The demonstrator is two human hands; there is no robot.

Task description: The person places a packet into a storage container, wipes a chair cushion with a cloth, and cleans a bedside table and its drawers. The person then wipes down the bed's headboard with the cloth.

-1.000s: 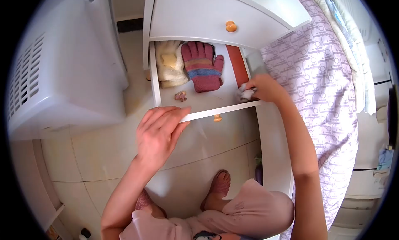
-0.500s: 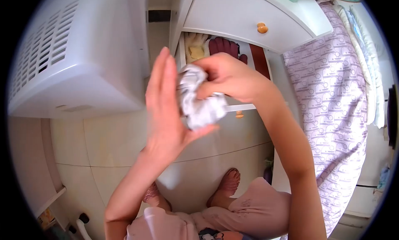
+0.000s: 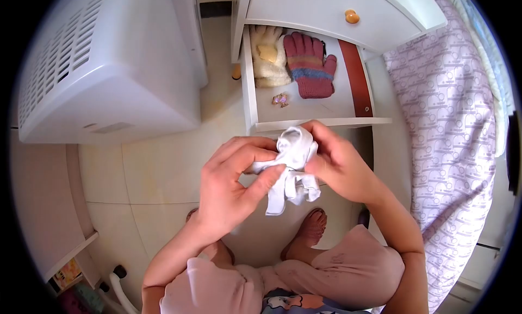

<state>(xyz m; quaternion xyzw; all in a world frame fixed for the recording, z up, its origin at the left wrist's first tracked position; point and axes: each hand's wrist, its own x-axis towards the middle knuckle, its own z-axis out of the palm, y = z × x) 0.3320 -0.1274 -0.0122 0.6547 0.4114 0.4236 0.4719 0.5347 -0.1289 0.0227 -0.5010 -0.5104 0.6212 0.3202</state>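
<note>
A crumpled white cloth (image 3: 293, 156) with loose ends hanging down is held between both hands, just in front of the open drawer (image 3: 321, 122). My left hand (image 3: 231, 175) pinches its left side between thumb and fingers. On the right side, my right hand (image 3: 340, 164) grips the cloth, its fingertips partly behind the folds. Inside the drawer lie a striped maroon glove (image 3: 310, 66), a cream fluffy glove (image 3: 270, 64) and a small pinkish trinket (image 3: 280, 100).
A white slatted appliance (image 3: 130, 85) stands at the left. Above the open drawer is a closed one with a wooden knob (image 3: 352, 16). Patterned lilac fabric (image 3: 446, 123) runs down the right. My feet are on the tiled floor (image 3: 163, 172).
Both hands have come lower with the cloth, uncovering the drawer's contents. My left hand's fingers, stretched upward before, now pinch the cloth, whose loose ends hang down.
</note>
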